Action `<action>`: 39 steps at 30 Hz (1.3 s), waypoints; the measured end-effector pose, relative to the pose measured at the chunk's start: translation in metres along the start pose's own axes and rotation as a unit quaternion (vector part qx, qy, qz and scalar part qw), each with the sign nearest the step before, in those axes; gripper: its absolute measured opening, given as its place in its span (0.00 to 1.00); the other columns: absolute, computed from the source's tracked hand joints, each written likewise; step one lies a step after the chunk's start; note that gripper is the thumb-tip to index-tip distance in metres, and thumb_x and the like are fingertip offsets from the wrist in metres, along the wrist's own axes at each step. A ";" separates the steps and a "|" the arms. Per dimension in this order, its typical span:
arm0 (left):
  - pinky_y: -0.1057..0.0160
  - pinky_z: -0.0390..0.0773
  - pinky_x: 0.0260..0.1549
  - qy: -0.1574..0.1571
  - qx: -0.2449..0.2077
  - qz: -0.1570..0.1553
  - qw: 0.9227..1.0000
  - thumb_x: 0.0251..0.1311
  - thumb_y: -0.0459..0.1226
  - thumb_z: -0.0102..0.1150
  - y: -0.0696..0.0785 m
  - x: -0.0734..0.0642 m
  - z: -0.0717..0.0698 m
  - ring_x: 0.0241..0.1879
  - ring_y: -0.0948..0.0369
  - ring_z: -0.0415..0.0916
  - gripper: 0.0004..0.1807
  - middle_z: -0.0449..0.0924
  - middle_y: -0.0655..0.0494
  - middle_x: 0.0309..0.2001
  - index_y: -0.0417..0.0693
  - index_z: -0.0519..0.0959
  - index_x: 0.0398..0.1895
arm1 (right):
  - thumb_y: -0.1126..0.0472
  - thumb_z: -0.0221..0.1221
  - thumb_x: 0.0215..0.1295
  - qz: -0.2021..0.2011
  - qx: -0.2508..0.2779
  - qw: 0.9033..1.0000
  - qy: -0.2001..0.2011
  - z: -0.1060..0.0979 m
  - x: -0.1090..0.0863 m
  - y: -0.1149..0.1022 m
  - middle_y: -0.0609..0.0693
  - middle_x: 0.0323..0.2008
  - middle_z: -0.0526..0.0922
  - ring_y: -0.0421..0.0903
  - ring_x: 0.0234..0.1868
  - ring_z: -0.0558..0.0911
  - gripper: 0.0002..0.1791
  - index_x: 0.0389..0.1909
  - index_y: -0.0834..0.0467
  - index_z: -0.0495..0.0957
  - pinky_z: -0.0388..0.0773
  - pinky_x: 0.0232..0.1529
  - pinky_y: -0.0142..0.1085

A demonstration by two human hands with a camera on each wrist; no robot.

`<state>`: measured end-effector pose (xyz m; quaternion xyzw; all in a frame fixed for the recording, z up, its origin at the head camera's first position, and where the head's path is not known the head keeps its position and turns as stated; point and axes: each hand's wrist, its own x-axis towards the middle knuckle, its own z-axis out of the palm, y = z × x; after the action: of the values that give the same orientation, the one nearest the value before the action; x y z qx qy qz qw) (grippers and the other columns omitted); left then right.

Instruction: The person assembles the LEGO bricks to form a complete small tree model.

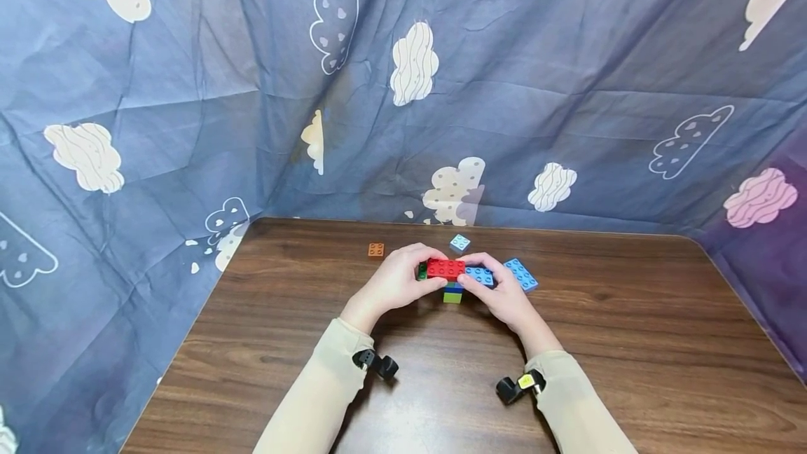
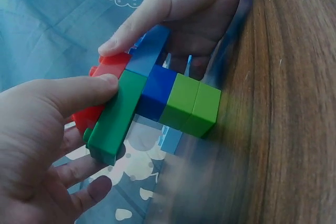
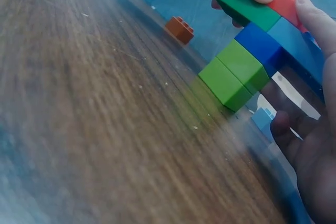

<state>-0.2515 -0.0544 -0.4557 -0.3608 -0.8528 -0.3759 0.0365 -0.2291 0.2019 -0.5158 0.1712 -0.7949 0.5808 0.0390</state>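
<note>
A red brick point(image 1: 446, 270) lies on top of a toy-brick stack, bridging a green brick point(image 2: 118, 114) on the left and a light blue brick point(image 1: 480, 276) on the right. Below them a dark blue brick point(image 2: 156, 93) sits over two lime green bricks point(image 2: 191, 103), which form the stack's foot on the table. My left hand point(image 1: 400, 277) pinches the red brick, its thumb at the seam with the green one. From the other side my right hand point(image 1: 506, 291) grips the red brick's right end, thumb in front, beside the light blue brick. The fingertips behind the stack are partly hidden.
On the wooden table point(image 1: 630, 314), an orange brick point(image 1: 376, 249) lies behind and left of the stack. A small pale blue brick point(image 1: 460, 242) is behind it, and a larger blue brick point(image 1: 520, 274) lies just beyond my right hand. A cloud-patterned cloth point(image 1: 378, 132) hangs along the far edge.
</note>
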 end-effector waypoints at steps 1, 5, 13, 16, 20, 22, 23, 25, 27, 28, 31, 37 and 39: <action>0.61 0.79 0.48 0.000 -0.007 -0.004 1.000 0.68 0.42 0.77 -0.001 0.000 0.000 0.45 0.62 0.79 0.18 0.86 0.59 0.49 0.51 0.87 0.58 | 0.58 0.68 0.78 0.000 0.001 1.000 0.002 0.000 0.000 0.000 0.49 0.58 0.87 0.47 0.61 0.81 0.16 0.62 0.51 0.83 0.72 0.65 0.52; 0.63 0.79 0.45 0.001 -0.030 -0.015 0.999 0.67 0.43 0.78 -0.004 0.000 0.002 0.44 0.63 0.78 0.18 0.86 0.61 0.49 0.53 0.87 0.57 | 0.58 0.68 0.77 -0.002 0.003 1.000 0.007 0.001 0.000 0.002 0.49 0.58 0.86 0.47 0.61 0.81 0.16 0.62 0.50 0.83 0.73 0.65 0.50; 0.64 0.79 0.40 0.010 -0.044 -0.018 0.999 0.66 0.44 0.79 -0.008 0.002 0.003 0.43 0.61 0.78 0.19 0.86 0.61 0.49 0.53 0.87 0.58 | 0.57 0.69 0.77 0.004 0.001 1.000 0.008 -0.001 0.000 -0.001 0.50 0.59 0.86 0.49 0.61 0.80 0.17 0.62 0.51 0.82 0.71 0.67 0.57; 0.63 0.79 0.42 0.009 -0.045 -0.017 0.999 0.66 0.44 0.79 -0.008 0.001 0.004 0.44 0.61 0.79 0.19 0.86 0.61 0.50 0.53 0.87 0.57 | 0.56 0.69 0.77 0.009 -0.001 1.000 0.004 -0.001 0.000 0.000 0.50 0.59 0.86 0.51 0.62 0.79 0.17 0.63 0.51 0.82 0.70 0.67 0.58; 0.63 0.80 0.45 0.004 -0.040 -0.010 0.999 0.66 0.44 0.79 -0.009 0.000 0.003 0.45 0.62 0.79 0.19 0.86 0.61 0.49 0.52 0.87 0.57 | 0.54 0.69 0.77 0.022 -0.008 1.000 -0.005 -0.002 -0.001 -0.001 0.50 0.60 0.85 0.53 0.63 0.79 0.17 0.63 0.50 0.82 0.70 0.67 0.59; 0.62 0.80 0.46 0.004 -0.037 -0.004 0.999 0.66 0.44 0.79 -0.009 0.000 0.002 0.45 0.62 0.79 0.18 0.86 0.61 0.49 0.52 0.87 0.57 | 0.53 0.68 0.77 0.029 -0.012 0.999 -0.010 -0.003 -0.001 -0.003 0.51 0.60 0.85 0.54 0.63 0.78 0.18 0.63 0.50 0.82 0.69 0.67 0.59; 0.62 0.80 0.46 0.004 -0.036 -0.004 0.999 0.66 0.44 0.79 -0.009 0.000 0.002 0.45 0.62 0.79 0.19 0.86 0.61 0.49 0.52 0.87 0.57 | 0.53 0.68 0.78 0.033 -0.014 0.999 -0.012 -0.004 -0.001 -0.004 0.51 0.60 0.85 0.53 0.64 0.77 0.18 0.63 0.50 0.82 0.69 0.67 0.59; 0.62 0.80 0.47 0.006 -0.034 -0.002 0.999 0.66 0.43 0.79 -0.010 0.001 0.003 0.45 0.62 0.79 0.19 0.86 0.61 0.49 0.52 0.87 0.57 | 0.53 0.67 0.79 0.035 -0.017 0.999 -0.016 -0.007 0.000 -0.006 0.52 0.60 0.85 0.52 0.64 0.77 0.17 0.64 0.51 0.82 0.69 0.67 0.56; 0.62 0.80 0.48 0.007 -0.035 -0.004 0.999 0.65 0.43 0.79 -0.009 0.001 0.003 0.46 0.62 0.79 0.19 0.86 0.60 0.49 0.52 0.87 0.57 | 0.53 0.64 0.81 0.034 -0.020 0.999 -0.015 -0.010 0.001 -0.009 0.53 0.60 0.85 0.50 0.63 0.77 0.17 0.64 0.53 0.82 0.70 0.66 0.52; 0.61 0.81 0.49 0.007 -0.036 -0.006 0.999 0.65 0.43 0.79 -0.009 0.001 0.004 0.46 0.62 0.79 0.19 0.86 0.60 0.49 0.52 0.87 0.58 | 0.54 0.63 0.82 0.031 -0.026 0.999 -0.010 -0.012 0.001 -0.010 0.54 0.60 0.85 0.50 0.62 0.78 0.17 0.65 0.55 0.82 0.72 0.65 0.49; 0.61 0.81 0.51 0.006 -0.038 -0.012 0.999 0.65 0.42 0.78 -0.008 0.002 0.005 0.47 0.63 0.79 0.20 0.86 0.60 0.50 0.52 0.87 0.58 | 0.53 0.61 0.84 0.028 -0.061 0.997 0.027 -0.020 0.004 -0.016 0.54 0.56 0.87 0.47 0.56 0.81 0.16 0.63 0.56 0.83 0.75 0.59 0.39; 0.60 0.81 0.51 0.005 -0.037 -0.020 0.999 0.65 0.41 0.78 -0.007 0.001 0.007 0.48 0.63 0.79 0.20 0.85 0.60 0.51 0.52 0.86 0.58 | 0.46 0.63 0.81 0.044 -0.137 0.985 0.096 -0.037 0.011 -0.034 0.54 0.50 0.89 0.48 0.49 0.83 0.18 0.58 0.56 0.85 0.78 0.49 0.36; 0.61 0.80 0.51 0.003 -0.033 -0.020 0.999 0.65 0.41 0.78 -0.007 0.002 0.007 0.48 0.63 0.79 0.20 0.85 0.60 0.51 0.52 0.86 0.58 | 0.45 0.62 0.82 0.048 -0.144 0.984 0.098 -0.042 0.017 -0.035 0.56 0.51 0.89 0.50 0.50 0.83 0.20 0.58 0.57 0.84 0.79 0.51 0.40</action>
<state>-0.2558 -0.0517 -0.4648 -0.3432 -0.8470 -0.4056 0.0192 -0.2401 0.2281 -0.4660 0.0674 -0.8699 0.4754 0.1128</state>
